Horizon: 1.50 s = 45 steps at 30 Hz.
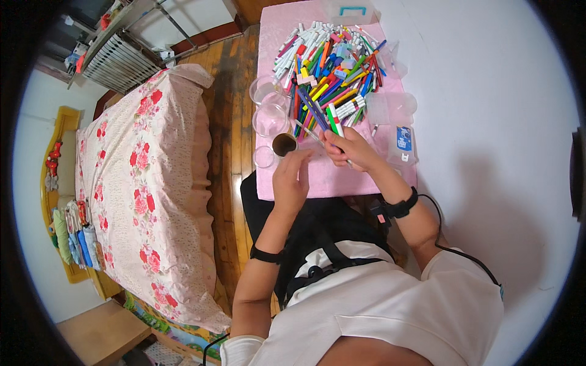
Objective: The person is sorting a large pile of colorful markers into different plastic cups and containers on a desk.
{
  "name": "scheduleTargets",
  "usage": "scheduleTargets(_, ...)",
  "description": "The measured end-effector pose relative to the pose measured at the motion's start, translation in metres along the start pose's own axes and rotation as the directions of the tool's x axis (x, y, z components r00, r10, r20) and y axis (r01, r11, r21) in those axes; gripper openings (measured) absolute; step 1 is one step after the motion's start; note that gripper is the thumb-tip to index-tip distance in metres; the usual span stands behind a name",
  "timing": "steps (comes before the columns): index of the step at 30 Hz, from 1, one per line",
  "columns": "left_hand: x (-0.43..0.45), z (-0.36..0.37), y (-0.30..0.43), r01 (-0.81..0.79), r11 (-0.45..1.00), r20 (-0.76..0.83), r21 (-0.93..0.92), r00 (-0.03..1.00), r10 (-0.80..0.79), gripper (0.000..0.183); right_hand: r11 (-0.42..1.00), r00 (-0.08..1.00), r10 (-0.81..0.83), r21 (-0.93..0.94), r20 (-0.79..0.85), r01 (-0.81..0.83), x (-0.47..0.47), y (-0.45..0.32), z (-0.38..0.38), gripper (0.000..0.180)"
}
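My right hand (349,148) grips a small bunch of pens above the near part of a pink cloth (329,178). A green marker (332,120) and a white marker (338,126) stick up from it; a thin pale pen (309,130) slants out to the left. A dark blue pen (313,110) also reaches this hand, but whether it is held is unclear. My left hand (291,180) is lifted just in front of a brown-lined cylindrical holder (284,144), thumb apart from the fingers, holding nothing visible. Beyond both hands lies a large heap of markers and coloured pencils (329,78).
Erasers (341,73) lie on the heap. Clear round tubs (271,120) and a small clear round piece (263,157) line the left edge. On the right are clear plastic cases (389,108), one with a blue label (404,138). A turquoise-handled clear box (352,16) stands far back.
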<state>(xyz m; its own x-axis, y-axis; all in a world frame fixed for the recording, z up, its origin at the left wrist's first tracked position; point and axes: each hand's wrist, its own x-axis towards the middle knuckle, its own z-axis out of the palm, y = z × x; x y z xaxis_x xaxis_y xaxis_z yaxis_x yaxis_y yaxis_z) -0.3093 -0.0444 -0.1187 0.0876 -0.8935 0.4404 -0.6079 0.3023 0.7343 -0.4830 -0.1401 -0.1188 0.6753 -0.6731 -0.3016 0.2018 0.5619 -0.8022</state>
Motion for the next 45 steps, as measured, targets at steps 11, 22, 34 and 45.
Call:
scheduleTargets(11, 0.026, -0.041, 0.043, -0.593, 0.647, 0.162, 0.478, 0.784, 0.599, 0.027, 0.982, 0.993, 0.060, -0.183, 0.101, -0.041, -0.046, -0.004, 0.038, 0.023)
scheduleTargets(22, -0.010, -0.042, 0.007, -0.652, 0.651, 0.271, 0.390, 0.757, 0.595, 0.026, 0.905, 0.931, 0.308, -0.363, 0.197, -0.223, -0.061, 0.005, 0.044, 0.026)
scheduleTargets(34, 0.019, -0.015, -0.050, 0.212, 0.910, -0.186, -0.357, 0.938, -0.292, 0.015, 0.990, 0.995, 0.101, -0.101, -0.009, -0.102, -0.035, 0.005, 0.021, 0.032)
scheduleTargets(45, 0.019, -0.008, -0.042, 0.002, 0.990, -0.359, 0.138, 0.932, 0.048, 0.033, 0.973, 0.997, 0.079, -0.218, -0.002, -0.078, -0.037, 0.014, 0.025, 0.032)
